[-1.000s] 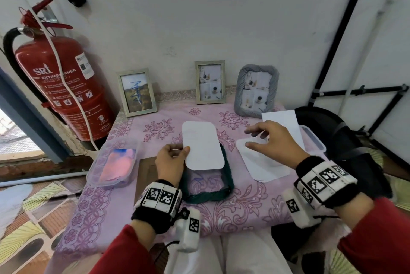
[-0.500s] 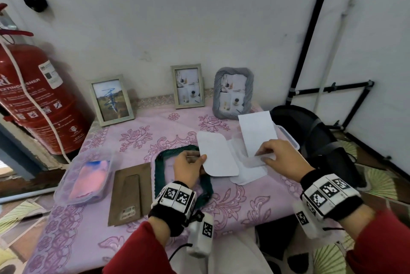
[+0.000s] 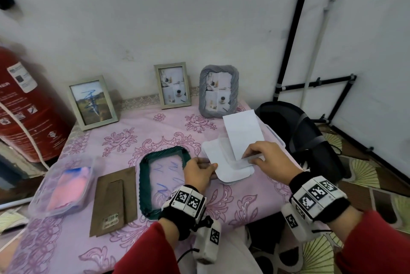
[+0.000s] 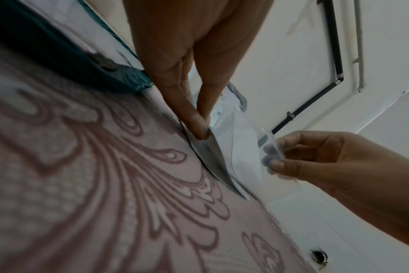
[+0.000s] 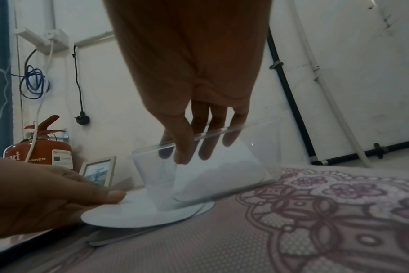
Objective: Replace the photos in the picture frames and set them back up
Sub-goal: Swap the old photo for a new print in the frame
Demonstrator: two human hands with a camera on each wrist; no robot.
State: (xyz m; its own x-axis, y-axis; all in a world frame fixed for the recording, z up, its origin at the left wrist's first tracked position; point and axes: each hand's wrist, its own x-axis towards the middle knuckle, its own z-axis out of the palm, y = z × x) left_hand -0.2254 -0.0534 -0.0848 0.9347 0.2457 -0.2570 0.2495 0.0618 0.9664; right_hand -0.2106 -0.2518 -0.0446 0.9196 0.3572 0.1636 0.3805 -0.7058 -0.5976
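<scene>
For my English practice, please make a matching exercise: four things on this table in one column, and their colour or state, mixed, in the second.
Things:
1. frame beside the left hand
2. frame at the back right
3. backing board
4. sheet in the right hand

States:
A. brown, lying flat
B. clear, tilted up
C. green, lying flat, without photo
D. grey, standing

Pairs: 1-C, 2-D, 3-A, 4-B

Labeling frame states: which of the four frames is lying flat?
The green frame, flat on the cloth beside the left hand, with no photo in it. The other three stand against the wall.
</scene>
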